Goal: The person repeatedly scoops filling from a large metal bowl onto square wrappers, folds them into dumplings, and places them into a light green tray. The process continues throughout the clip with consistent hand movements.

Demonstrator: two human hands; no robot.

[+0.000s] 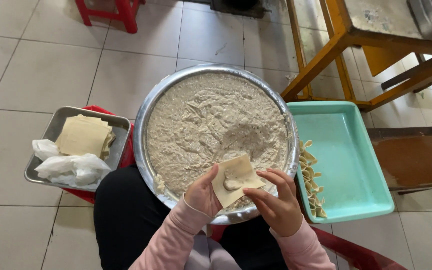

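Note:
A square pale dough wrapper (236, 179) with a small dab of filling on it lies across my left hand (203, 192), which grips it from below with the thumb on its left edge. My right hand (276, 200) touches the wrapper's right corner with its fingertips. Both hands hover over the near rim of a large round metal bowl (143, 125) full of pale greyish minced filling (211, 125). My pink sleeves and dark trousers show at the bottom.
A metal tray (51, 135) on the left holds a stack of square wrappers (83, 135) and crumpled white plastic (71, 167). On the right, a turquoise plastic tray (351, 160) has several folded dumplings (312, 185) along its left side. An orange metal table frame (326, 50) stands behind.

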